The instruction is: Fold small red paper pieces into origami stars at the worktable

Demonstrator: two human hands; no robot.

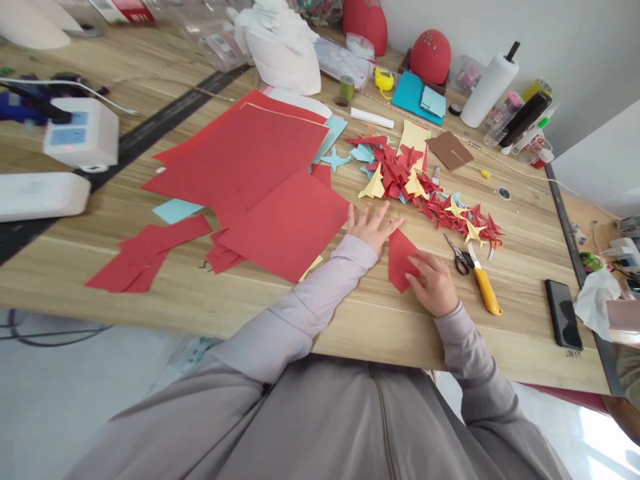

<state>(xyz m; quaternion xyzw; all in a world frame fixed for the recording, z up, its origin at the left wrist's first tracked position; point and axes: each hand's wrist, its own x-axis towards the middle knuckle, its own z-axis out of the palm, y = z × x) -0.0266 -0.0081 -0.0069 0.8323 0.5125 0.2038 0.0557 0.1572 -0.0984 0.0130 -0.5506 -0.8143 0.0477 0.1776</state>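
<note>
My left hand lies with spread fingers between the large red sheets and a small red paper piece; one fingertip reaches the top of that piece. At the piece's right edge is my right hand, its fingers bent and apart, touching the paper. Just beyond both hands lies a heap of folded red stars, with a few yellow ones among them. Black scissors and a yellow-handled knife rest to the right of my right hand.
Red strips lie at the left, and a white power block stands behind them. A phone is near the right edge. Tissues, a red dome and a white bottle stand at the back.
</note>
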